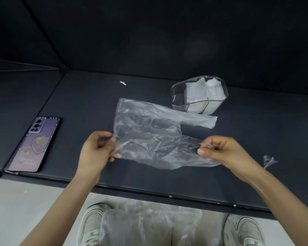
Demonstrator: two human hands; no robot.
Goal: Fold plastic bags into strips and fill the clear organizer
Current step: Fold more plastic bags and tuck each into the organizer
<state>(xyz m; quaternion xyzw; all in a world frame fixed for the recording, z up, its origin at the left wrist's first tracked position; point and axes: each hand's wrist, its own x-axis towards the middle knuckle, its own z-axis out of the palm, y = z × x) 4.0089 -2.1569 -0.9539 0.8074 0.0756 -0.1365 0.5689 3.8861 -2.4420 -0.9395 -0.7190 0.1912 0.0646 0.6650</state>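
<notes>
A clear, crinkled plastic bag (149,132) lies spread on the dark table, its handle strip reaching right toward the organizer. My left hand (96,150) pinches the bag's near left corner. My right hand (220,151) pinches its near right edge, lifted slightly off the surface. The clear organizer (178,96) stands behind the bag at the right, with folded white bags (204,94) inside it.
A purple phone (35,144) lies face down at the table's left front. A small white scrap (123,83) sits farther back and a bit of clear plastic (269,161) at the right. More plastic bags (149,221) lie on the floor between two shoes.
</notes>
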